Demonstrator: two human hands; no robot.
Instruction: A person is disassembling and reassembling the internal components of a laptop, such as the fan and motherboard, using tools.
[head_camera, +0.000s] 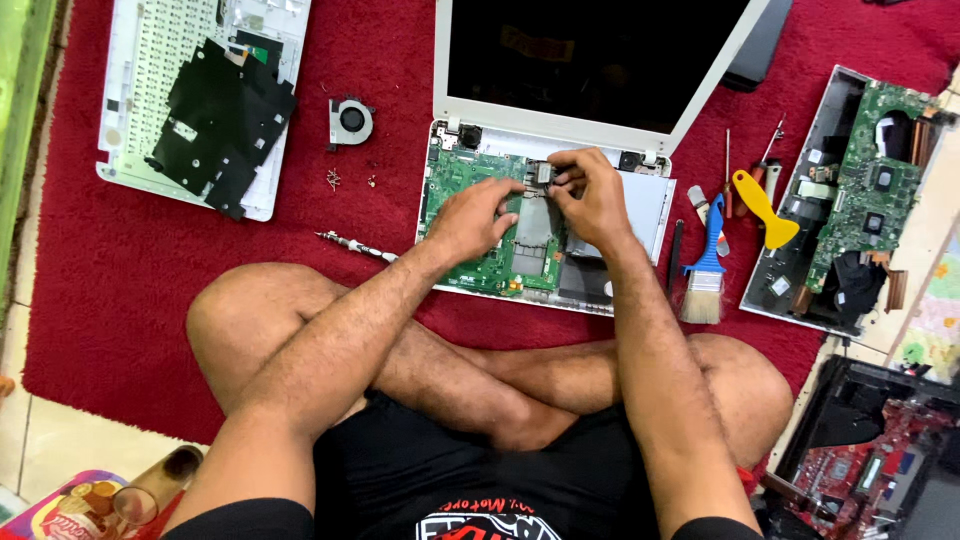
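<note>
An opened white laptop (650, 200) lies on the red mat in front of my crossed legs, its green mainboard (455, 190) exposed and its dark screen tilted back. My left hand (470, 218) rests on the mainboard, fingers curled against a grey metal plate (530, 235). My right hand (592, 195) pinches a small metal part (544, 174) at the top edge of the board, just below the hinge. Both hands nearly touch over that part.
A small fan (350, 121), loose screws (333, 179) and a screwdriver (355, 246) lie left of the laptop. A white keyboard cover (150, 90) is top left. Right: a blue-handled brush (708, 268), a yellow pry tool (762, 208), another opened laptop base (860, 200).
</note>
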